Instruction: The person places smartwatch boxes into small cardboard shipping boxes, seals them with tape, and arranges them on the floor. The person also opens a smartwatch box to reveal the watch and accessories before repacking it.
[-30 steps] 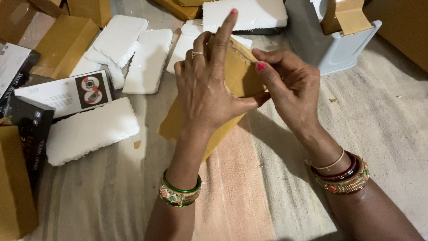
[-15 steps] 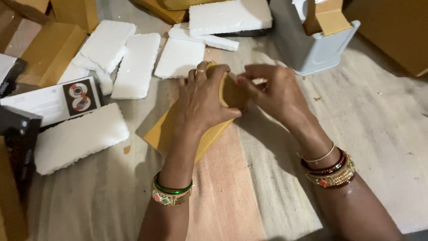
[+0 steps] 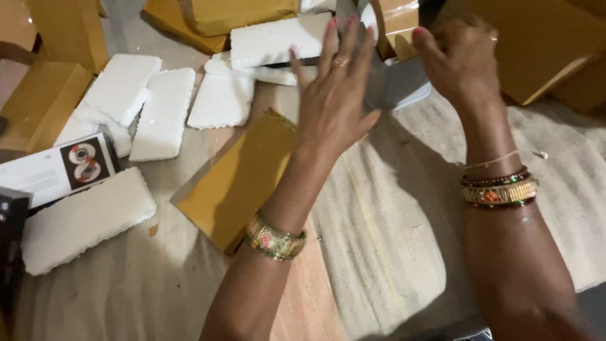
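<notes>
From the left, the white foam slab [image 3: 85, 218] and printed leaflet [image 3: 60, 169] lie on the floor [image 3: 404, 221] much as before, with more foam pieces [image 3: 161, 113] beyond them. The flat yellow cardboard piece [image 3: 243, 180], which both hands held half a second ago, now lies on the floor, released. I see my left hand [image 3: 331, 101] has lifted off it, fingers spread, its grip open and empty, reaching toward the grey bin [image 3: 398, 82] at the far edge. My right hand [image 3: 457, 60] has moved up to the bin's rim; blur hides its grip, so I cannot tell.
</notes>
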